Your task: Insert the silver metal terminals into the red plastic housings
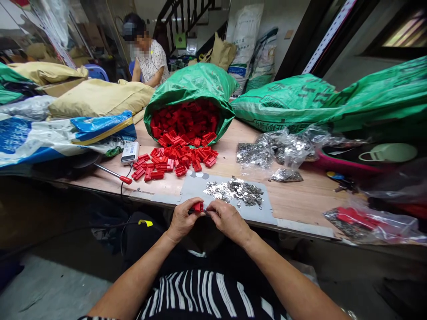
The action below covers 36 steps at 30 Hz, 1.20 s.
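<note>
Left hand [182, 220] pinched one red plastic piece [198, 207] at the table's [300, 193] near edge; the right hand [231, 220], fingers bunched beside it, seemed to grip a slim metallic bit [206, 210], too small to name. Joining the two looked like the step, the next move calling for a steady left hold. Beyond lay loose metal pieces [218, 191] on a grey sheet [262, 215], then red pieces [170, 164] spilling from a green sack [198, 82].

Red piece [198, 206] partly hidden by hands [182, 218]; slim item [205, 211], possibly metal, indistinct.
</note>
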Available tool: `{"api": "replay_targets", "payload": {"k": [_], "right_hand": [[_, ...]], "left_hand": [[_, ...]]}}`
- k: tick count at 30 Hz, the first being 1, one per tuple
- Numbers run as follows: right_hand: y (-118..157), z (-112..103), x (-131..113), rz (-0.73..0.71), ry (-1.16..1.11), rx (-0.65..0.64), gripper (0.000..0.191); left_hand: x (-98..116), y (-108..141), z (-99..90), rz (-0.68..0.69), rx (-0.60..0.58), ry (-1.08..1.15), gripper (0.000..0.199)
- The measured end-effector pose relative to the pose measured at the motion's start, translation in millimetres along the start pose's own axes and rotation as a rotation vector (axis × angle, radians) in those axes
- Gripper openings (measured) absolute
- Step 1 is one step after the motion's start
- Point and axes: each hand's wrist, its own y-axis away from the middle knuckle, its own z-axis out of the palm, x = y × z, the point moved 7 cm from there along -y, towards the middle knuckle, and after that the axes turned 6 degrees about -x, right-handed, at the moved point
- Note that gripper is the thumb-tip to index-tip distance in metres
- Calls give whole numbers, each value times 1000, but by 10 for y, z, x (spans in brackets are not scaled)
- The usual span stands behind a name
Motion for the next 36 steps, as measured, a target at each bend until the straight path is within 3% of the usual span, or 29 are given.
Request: {"api": "replay_targets", "payload": {"k": [7, 11, 14, 18, 22, 26, 30, 36], "right_hand": [[90, -204, 27, -23, -152, 99, 14], [218, -234, -15, -11, -316, -22, 18], [290, -204, -99, -31, -374, -106, 33], [310, -178, -186, -44, -346, -133, 41], [306, -209, -259, -82, -296, -113, 36], [304, -238, -280, -116, -227, -54, 33], [285, -258, -261, -136, -231, 16, 29], [277, -238, -294, -158, -180, -78, 32]], "left_hand": [[66, -11, -21, -66, 31, 157, 29], [128, 57, 41, -235, 110, 621, 32], [214, 115, 186, -383, 63, 1034, 21], [295, 181, 301, -508, 16, 1341, 22], [288, 241, 350, -623, 73, 1469, 9], [316, 289, 423, -721, 100, 1541, 22], [354, 291, 460, -695, 111, 1607, 26], [333, 321, 460, -748, 152, 1643, 31]]}}
